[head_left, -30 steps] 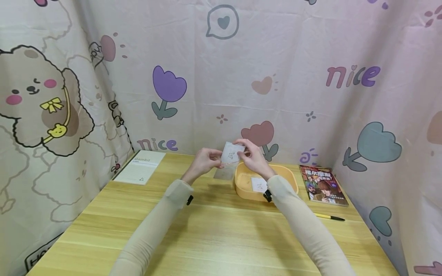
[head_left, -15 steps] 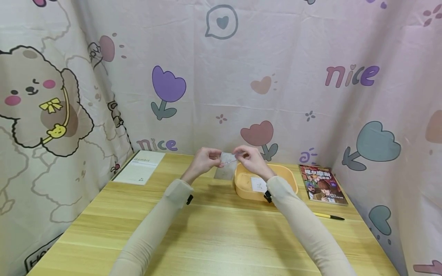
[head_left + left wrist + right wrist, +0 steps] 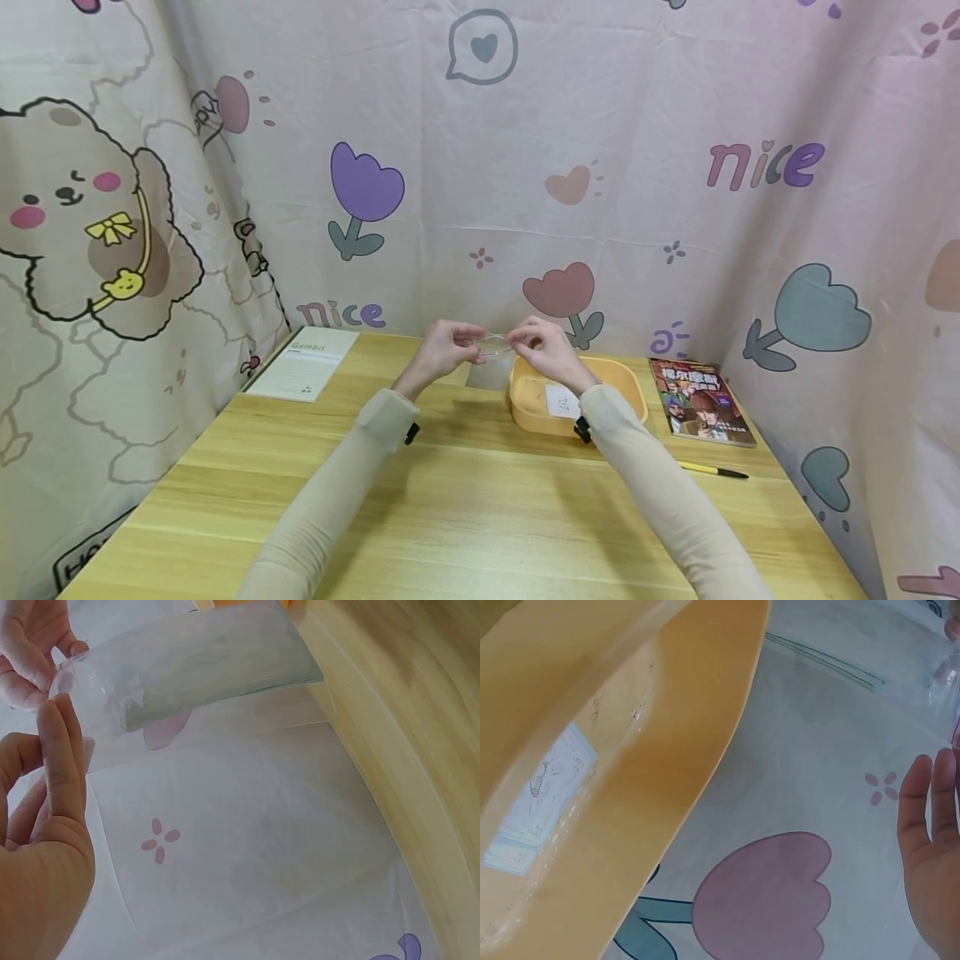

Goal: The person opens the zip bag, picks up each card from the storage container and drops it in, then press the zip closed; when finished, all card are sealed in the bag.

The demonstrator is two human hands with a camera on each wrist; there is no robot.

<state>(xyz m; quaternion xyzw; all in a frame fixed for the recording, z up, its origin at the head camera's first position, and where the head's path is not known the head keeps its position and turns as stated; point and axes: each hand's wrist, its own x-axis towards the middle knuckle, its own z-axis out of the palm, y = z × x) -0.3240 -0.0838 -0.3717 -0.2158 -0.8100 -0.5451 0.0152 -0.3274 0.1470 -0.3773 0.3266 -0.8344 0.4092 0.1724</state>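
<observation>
A clear plastic zip bag [image 3: 489,377] hangs above the table's far side, its mouth spread into an oval between my hands. At the mouth's left end, my left hand [image 3: 447,346] pinches the edge between thumb and fingers. My right hand [image 3: 546,346] pinches the opposite end. In the left wrist view the bag [image 3: 217,667] holds something flat, greyish and rectangular near its bottom. Thin parallel edges show through the bag [image 3: 829,660] in the right wrist view. Beside and below my right hand, a yellow plastic box [image 3: 528,417] contains a white card with a small drawing [image 3: 561,402].
At the back left lies a white notepad [image 3: 311,364]. A colourful comic-style book [image 3: 701,404] lies right of the box, with a yellow pen with a black end [image 3: 716,471] in front of it. A printed curtain [image 3: 465,167] hangs behind the table [image 3: 465,508].
My right hand has lowered a white card with a drawing into the bag and let it go. The bag's mouth is now spread wider. My left hand has barely moved.
</observation>
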